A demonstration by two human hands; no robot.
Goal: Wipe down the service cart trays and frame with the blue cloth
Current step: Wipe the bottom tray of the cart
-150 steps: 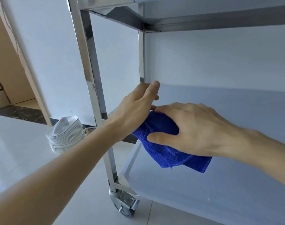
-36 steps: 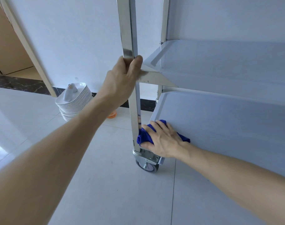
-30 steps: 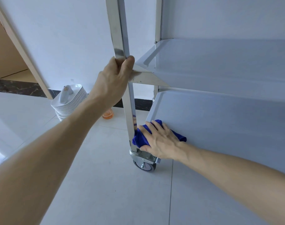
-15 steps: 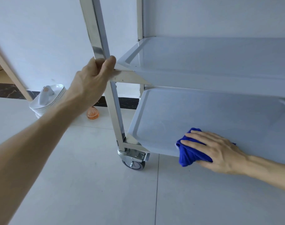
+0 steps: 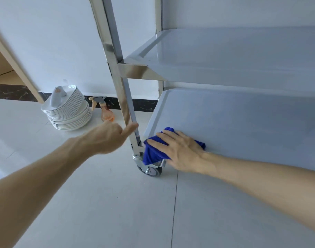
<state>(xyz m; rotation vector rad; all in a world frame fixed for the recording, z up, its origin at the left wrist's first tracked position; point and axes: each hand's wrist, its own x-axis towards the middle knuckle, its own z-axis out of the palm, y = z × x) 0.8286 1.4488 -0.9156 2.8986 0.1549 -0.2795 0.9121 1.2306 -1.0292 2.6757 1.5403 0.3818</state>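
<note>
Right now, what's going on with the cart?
A person is wiping a service cart. The right hand presses the blue cloth flat onto the front left corner of the bottom tray, part of the cloth hanging over the edge above the caster wheel. The left hand is at the steel frame post, thumb touching it, not gripping. The middle tray is bare.

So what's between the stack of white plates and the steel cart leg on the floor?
In the head view, an orange spray bottle stands on the floor between the stack of white plates and the steel cart leg.
</note>
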